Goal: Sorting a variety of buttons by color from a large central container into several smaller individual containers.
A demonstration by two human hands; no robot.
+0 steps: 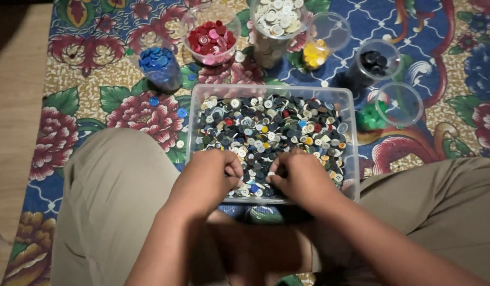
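Plastic box of buttons, two busy hands

Clear plastic makes the big box [346, 106] that sits on the flowery mat [91, 79], right in front of the person on the floor. It is full of mixed buttons [271, 127]: white, black, grey, and a few red, blue and yellow ones. There are too many to count.

Two hands are in the near end of the box, close together. The left hand [210, 177] is curled up, with its fingers bent in over the buttons. I cannot tell if it has one inside. The right hand [300, 177] is curled too, and its fingertips pinch one small white button [270, 174] just over the pile.

Six round clear tubs stand behind and beside the box. One tub [159, 66] holds blue buttons. One tub [210, 37] holds red and pink ones. One tall tub [279, 21] is piled high with white ones. One tub [319, 45] is tipped over and has yellow ones inside. One tub [377, 61] holds black ones. One tub [393, 108], also tipped over, has green ones.

A few loose blue buttons [181, 112] lie on the mat near the blue tub. Two knees in tan trousers [112, 196] stick out, one on each side of the box.
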